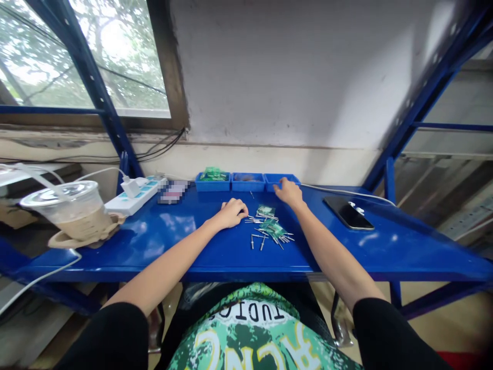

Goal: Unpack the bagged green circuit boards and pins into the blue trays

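Note:
My left hand rests on the blue table with its fingers curled closed. Its fingertips are beside a loose pile of thin metal pins with thicker ends, resembling blind rivets; anything inside the fingers is too small to make out. Small green printed packets lie among the pins. Farther back, my right hand reaches over the front edge of the right blue bin, fingers slightly apart and nothing visible in them. A single pin lies in front of the middle blue bin.
Green packets fill the left blue bin. A phone and white earbuds lie at right. On the left are a power strip, a blurred pinkish item and an iced drink cup in a cardboard holder.

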The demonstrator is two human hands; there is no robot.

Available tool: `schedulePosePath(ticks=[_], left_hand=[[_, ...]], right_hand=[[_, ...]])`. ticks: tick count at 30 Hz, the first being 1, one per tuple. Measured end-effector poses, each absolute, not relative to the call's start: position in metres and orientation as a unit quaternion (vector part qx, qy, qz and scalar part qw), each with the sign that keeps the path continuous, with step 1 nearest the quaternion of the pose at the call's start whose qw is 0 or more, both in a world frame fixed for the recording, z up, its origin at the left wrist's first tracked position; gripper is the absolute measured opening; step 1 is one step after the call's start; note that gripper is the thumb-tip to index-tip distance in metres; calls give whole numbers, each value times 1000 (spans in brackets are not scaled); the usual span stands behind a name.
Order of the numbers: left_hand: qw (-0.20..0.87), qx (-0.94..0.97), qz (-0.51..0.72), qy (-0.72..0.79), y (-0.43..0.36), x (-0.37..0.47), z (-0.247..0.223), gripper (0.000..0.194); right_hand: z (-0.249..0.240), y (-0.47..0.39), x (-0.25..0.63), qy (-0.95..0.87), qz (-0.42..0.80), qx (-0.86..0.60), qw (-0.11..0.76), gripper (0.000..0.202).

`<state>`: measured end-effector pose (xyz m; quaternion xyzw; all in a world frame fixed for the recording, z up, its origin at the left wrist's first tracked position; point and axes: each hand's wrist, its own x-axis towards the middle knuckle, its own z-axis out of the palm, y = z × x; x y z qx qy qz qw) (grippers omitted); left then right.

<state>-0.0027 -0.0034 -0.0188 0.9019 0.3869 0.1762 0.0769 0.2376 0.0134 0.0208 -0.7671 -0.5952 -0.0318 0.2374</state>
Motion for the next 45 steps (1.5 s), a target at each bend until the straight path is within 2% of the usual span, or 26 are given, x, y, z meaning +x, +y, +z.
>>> schedulePosePath(ticks=[4,9,14,21,27,33,41,45], left_hand=[[56,880,231,412,-3,1,-15,21],[107,835,362,401,6,-8,-7,15],[199,793,428,386,13,-16,-8,11],[217,785,442,376,10,-17,-6,13],[161,799,440,375,12,-17,-7,18],[87,830,413,365,7,-19,-3,22],[114,852,366,356,1,-15,1,32],[129,870,325,347,-4,-11,-2,30]], right_hand=[[8,-4,205,-751,10,-606,262,27],[5,-17,164,-831,29,-457,316,17],[0,-19,163,-829,2,-458,323,11],[3,-26,160,-830,-62,-459,310,11],[3,-25,160,-795,-45,-514,321,23],[3,-23,162,-797,-27,-488,356,23],[18,-31,169,-805,-119,-446,372,33],[38,-17,192,-721,-179,-517,425,38]])
